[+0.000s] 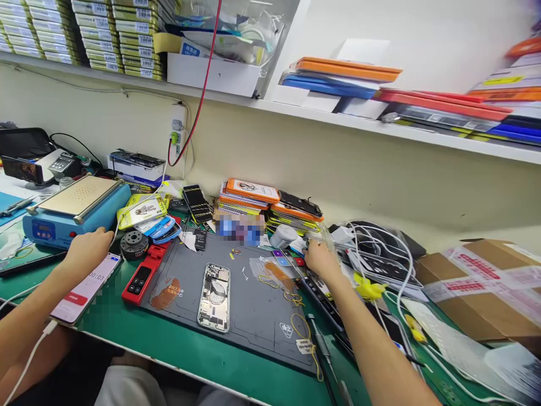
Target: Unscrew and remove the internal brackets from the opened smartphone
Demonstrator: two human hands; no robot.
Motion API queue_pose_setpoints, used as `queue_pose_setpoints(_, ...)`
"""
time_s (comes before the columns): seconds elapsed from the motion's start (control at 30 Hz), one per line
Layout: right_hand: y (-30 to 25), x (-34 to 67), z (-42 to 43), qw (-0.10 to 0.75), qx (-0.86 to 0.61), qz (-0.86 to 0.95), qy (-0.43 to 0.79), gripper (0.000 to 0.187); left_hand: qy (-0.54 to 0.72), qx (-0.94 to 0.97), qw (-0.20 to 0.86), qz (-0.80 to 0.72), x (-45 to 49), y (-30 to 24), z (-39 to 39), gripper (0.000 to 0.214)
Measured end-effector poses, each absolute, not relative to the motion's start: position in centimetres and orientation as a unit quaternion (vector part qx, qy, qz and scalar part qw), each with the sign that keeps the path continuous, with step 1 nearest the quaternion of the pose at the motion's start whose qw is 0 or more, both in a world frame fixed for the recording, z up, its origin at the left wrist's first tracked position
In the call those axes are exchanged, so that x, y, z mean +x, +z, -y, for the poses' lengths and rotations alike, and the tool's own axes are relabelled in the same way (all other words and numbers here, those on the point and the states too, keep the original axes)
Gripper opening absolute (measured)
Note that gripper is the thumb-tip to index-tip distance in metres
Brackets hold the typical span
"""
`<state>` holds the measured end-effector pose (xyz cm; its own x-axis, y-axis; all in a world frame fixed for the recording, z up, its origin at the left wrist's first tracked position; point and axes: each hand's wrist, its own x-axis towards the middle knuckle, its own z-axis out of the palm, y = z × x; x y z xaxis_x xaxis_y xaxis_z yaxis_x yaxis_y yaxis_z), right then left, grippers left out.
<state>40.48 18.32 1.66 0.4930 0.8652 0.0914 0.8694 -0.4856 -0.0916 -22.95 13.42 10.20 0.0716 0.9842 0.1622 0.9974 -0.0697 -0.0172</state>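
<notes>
My left hand [89, 249] is over the upper end of a phone [87, 287] with a timer on its lit screen; its fingers point away and are mostly hidden. A white cable runs close by its fingertips. At the right rear of a grey work mat [257, 316], my right hand [321, 256] has curled fingers among small items, near a white round container [283, 236]. What it grips, if anything, I cannot make out. Between the hands, an opened phone [214, 298] lies on the mat with its inner parts showing. A tiny light-coloured piece [244, 273] lies right of it.
A red device [141, 279] with a dark panel sits at the mat's left edge. Behind it stand a black round holder [134, 245] and a blue heating plate [80, 208]. A screwdriver [319, 338], cables and a cardboard box [482, 282] are on the right. A shelf [236, 100] overhangs the bench.
</notes>
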Motion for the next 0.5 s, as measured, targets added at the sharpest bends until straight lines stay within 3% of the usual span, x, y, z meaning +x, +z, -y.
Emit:
queue_pose_setpoints(0.13,1.3,40.8,-17.9,0.128,-0.854,0.503,0.010,0.047,-0.020,-0.718,0.086,0.691,-22.5,10.5,-13.5,0.060)
queue_pose_setpoints(0.37,2.9,41.4,-17.3,0.297,-0.848,0.427,0.105,0.035,0.022,-0.720,0.122,0.683,-22.3,11.4,-12.3,0.041)
queue_pose_setpoints(0.5,5.4,41.1,-15.6,0.418,-0.807,0.366,0.198,0.034,0.026,-0.733,0.129,0.668,-22.5,11.3,-11.5,0.042)
